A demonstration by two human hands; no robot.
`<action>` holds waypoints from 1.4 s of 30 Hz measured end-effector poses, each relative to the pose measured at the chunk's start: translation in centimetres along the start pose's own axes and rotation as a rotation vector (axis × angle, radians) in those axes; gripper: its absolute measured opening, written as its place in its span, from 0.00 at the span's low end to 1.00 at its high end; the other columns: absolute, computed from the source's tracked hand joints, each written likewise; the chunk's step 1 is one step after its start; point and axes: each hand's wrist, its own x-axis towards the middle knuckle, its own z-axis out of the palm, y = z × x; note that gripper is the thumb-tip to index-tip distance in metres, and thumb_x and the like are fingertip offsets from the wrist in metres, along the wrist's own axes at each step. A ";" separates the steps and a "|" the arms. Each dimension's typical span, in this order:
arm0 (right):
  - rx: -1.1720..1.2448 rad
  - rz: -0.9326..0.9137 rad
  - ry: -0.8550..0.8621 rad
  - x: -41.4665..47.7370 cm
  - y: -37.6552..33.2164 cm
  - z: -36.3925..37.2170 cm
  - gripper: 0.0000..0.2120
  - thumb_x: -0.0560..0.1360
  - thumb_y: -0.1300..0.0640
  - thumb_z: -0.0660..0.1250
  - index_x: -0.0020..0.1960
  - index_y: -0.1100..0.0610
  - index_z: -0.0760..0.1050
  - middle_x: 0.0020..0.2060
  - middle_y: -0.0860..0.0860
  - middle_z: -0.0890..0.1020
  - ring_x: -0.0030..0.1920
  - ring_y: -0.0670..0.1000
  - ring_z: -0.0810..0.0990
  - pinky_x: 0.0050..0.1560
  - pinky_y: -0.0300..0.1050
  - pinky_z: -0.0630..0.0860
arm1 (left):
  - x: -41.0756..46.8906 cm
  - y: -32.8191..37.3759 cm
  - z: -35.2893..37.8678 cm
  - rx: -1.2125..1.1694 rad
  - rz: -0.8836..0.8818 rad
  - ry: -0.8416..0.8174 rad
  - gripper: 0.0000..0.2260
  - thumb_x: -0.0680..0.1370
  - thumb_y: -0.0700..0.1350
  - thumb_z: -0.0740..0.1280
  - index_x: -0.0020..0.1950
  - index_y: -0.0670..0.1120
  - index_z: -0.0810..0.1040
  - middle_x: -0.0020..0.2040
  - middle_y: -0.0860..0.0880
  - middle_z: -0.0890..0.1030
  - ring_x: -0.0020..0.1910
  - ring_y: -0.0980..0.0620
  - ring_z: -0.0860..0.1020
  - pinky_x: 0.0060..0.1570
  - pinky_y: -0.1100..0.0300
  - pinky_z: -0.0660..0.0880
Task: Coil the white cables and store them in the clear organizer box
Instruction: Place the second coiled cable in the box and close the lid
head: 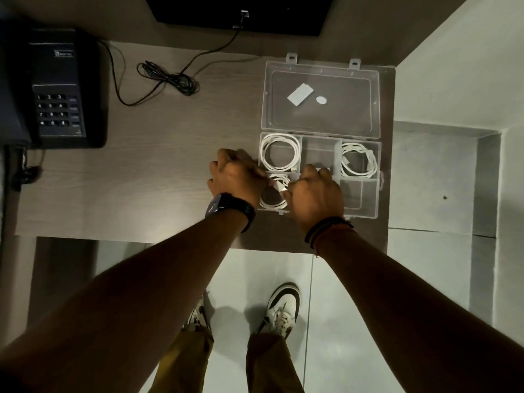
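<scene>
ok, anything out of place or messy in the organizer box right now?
Nothing stands out. The clear organizer box lies open and square on the desk; the coiled white cables sit inside their compartments. Both hands are tucking in a third coil.
</scene>
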 end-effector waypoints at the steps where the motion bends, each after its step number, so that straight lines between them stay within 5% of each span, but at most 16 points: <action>1: -0.017 -0.007 -0.001 0.0 -0.1 0.0 0.11 0.77 0.52 0.64 0.54 0.56 0.80 0.56 0.55 0.75 0.58 0.59 0.71 0.50 0.50 0.73 | 0.0 0.2 0.3 -0.042 -0.040 -0.010 0.11 0.63 0.46 0.78 0.41 0.45 0.82 0.57 0.44 0.73 0.55 0.41 0.72 0.52 0.47 0.74; 6: 0.033 -0.016 0.029 0.1 -0.3 0.0 0.11 0.76 0.54 0.65 0.53 0.58 0.80 0.56 0.56 0.75 0.57 0.59 0.72 0.48 0.50 0.74 | -0.8 0.5 0.9 -0.217 0.043 0.063 0.06 0.67 0.35 0.71 0.41 0.42 0.78 0.52 0.42 0.74 0.45 0.43 0.76 0.45 0.54 0.76; 10: 0.333 -0.023 0.148 -0.1 1.0 -1.0 0.15 0.73 0.46 0.68 0.50 0.57 0.82 0.49 0.57 0.78 0.50 0.58 0.76 0.46 0.49 0.75 | 0.1 0.0 -1.1 -0.241 0.118 -0.006 0.17 0.60 0.43 0.80 0.41 0.44 0.75 0.44 0.45 0.78 0.38 0.49 0.74 0.39 0.58 0.73; 15: 0.603 0.216 0.462 1.8 5.2 -3.2 0.14 0.73 0.46 0.66 0.43 0.57 0.83 0.40 0.56 0.82 0.40 0.52 0.77 0.42 0.39 0.68 | 2.8 1.4 -3.3 -0.433 -0.012 -0.161 0.16 0.60 0.52 0.80 0.41 0.50 0.77 0.36 0.58 0.79 0.36 0.64 0.76 0.34 0.74 0.72; 18: 0.608 0.429 0.543 4.1 8.8 -4.3 0.13 0.73 0.52 0.66 0.50 0.59 0.81 0.47 0.61 0.82 0.50 0.60 0.79 0.54 0.47 0.72 | 5.5 3.3 -3.3 -0.467 -0.120 -0.144 0.12 0.67 0.57 0.75 0.44 0.52 0.81 0.41 0.56 0.82 0.45 0.57 0.80 0.46 0.66 0.74; 21: 0.546 0.563 0.329 6.8 11.7 -4.9 0.19 0.73 0.53 0.69 0.60 0.62 0.75 0.56 0.62 0.80 0.59 0.62 0.77 0.62 0.52 0.71 | 8.0 5.3 -3.2 -0.473 -0.192 -0.228 0.10 0.72 0.51 0.72 0.50 0.49 0.82 0.49 0.47 0.84 0.51 0.46 0.81 0.56 0.53 0.77; 26: 0.676 0.623 0.021 9.6 13.3 -5.3 0.21 0.69 0.62 0.73 0.60 0.64 0.74 0.58 0.61 0.79 0.58 0.61 0.77 0.57 0.48 0.74 | 9.4 7.4 -3.5 -0.329 -0.160 -0.323 0.07 0.73 0.38 0.70 0.49 0.44 0.82 0.48 0.46 0.84 0.45 0.48 0.81 0.51 0.53 0.79; 29: 0.753 0.599 0.095 9.7 13.6 -5.5 0.19 0.66 0.65 0.75 0.56 0.64 0.78 0.56 0.60 0.81 0.58 0.60 0.78 0.61 0.51 0.74 | 9.0 7.3 -3.6 -0.402 -0.182 -0.273 0.10 0.73 0.35 0.68 0.38 0.49 0.80 0.39 0.51 0.82 0.37 0.54 0.78 0.42 0.61 0.78; 31: 0.851 0.617 0.176 8.9 13.7 -5.5 0.20 0.65 0.66 0.76 0.56 0.62 0.79 0.54 0.58 0.82 0.56 0.58 0.80 0.60 0.49 0.76 | 8.5 6.7 -3.8 -0.471 -0.181 -0.223 0.08 0.72 0.35 0.71 0.40 0.49 0.81 0.41 0.51 0.82 0.39 0.55 0.79 0.43 0.63 0.78; 33: 0.937 0.632 0.258 7.8 13.7 -5.4 0.18 0.64 0.67 0.76 0.53 0.59 0.81 0.48 0.55 0.84 0.50 0.53 0.82 0.56 0.43 0.77 | 7.7 6.1 -4.3 -0.539 -0.166 -0.172 0.07 0.70 0.35 0.73 0.42 0.47 0.81 0.42 0.51 0.83 0.41 0.57 0.80 0.44 0.65 0.78; 37: 0.801 0.575 0.389 5.8 13.3 -5.2 0.08 0.66 0.68 0.71 0.41 0.57 0.82 0.39 0.52 0.83 0.44 0.51 0.82 0.42 0.36 0.73 | 6.1 5.9 -5.1 -0.614 -0.084 -0.169 0.11 0.70 0.30 0.70 0.37 0.46 0.79 0.37 0.50 0.81 0.33 0.58 0.78 0.31 0.70 0.75; 42: 0.575 0.379 0.535 3.4 13.2 -4.4 0.07 0.73 0.65 0.63 0.43 0.62 0.81 0.43 0.63 0.84 0.46 0.60 0.81 0.41 0.33 0.63 | 4.3 4.6 -5.5 -0.417 0.286 -0.080 0.10 0.70 0.35 0.71 0.48 0.47 0.83 0.48 0.46 0.84 0.50 0.48 0.81 0.55 0.53 0.78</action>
